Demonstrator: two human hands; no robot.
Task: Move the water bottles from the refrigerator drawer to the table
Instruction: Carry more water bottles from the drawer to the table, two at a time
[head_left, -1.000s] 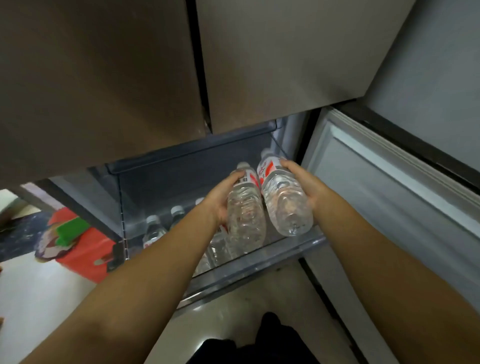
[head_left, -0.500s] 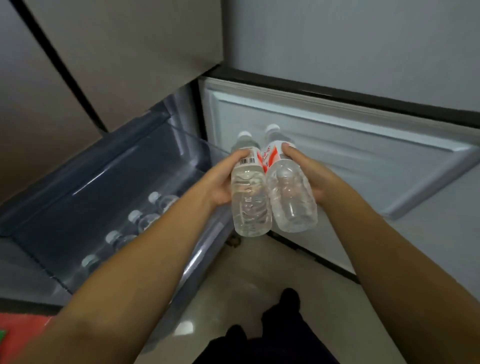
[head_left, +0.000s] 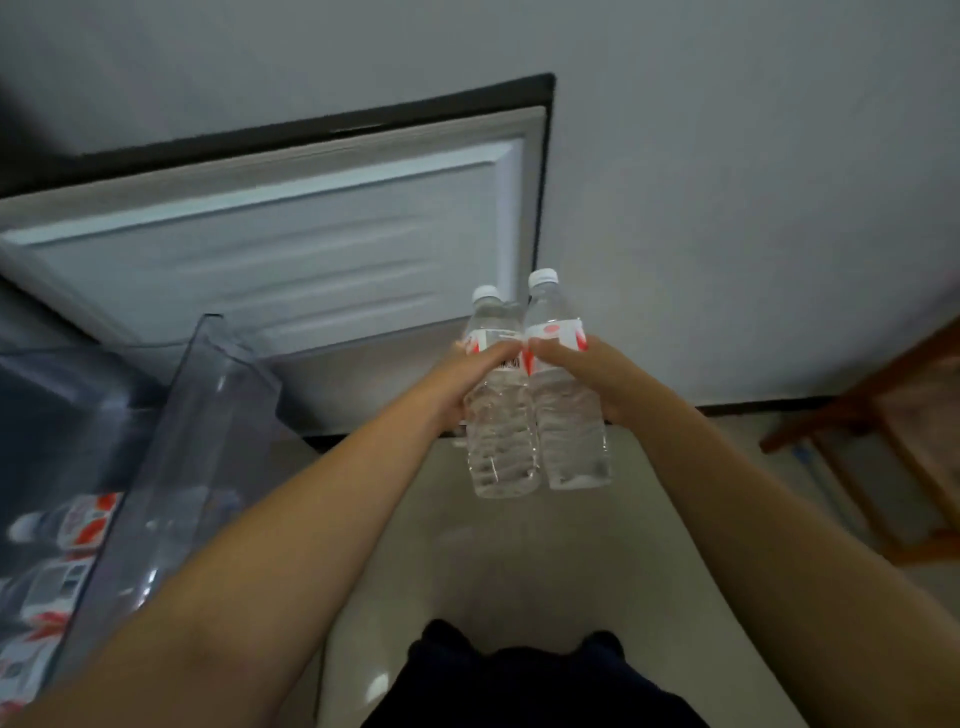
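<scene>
Grey wall (head_left: 727, 156), hands (head_left: 457, 384) (head_left: 597, 374) gripping bottles (head_left: 501, 441) (head_left: 569, 426)

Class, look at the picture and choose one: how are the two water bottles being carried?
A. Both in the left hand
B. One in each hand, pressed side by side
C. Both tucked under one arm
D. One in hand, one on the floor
B: the left hand grips the left bottle and the right hand grips the right bottle, their sides touching above the floor.

Both arms outstretched, left grip (head_left: 462, 379) and right grip (head_left: 587, 371) curled, thumbs nearly touching
</scene>
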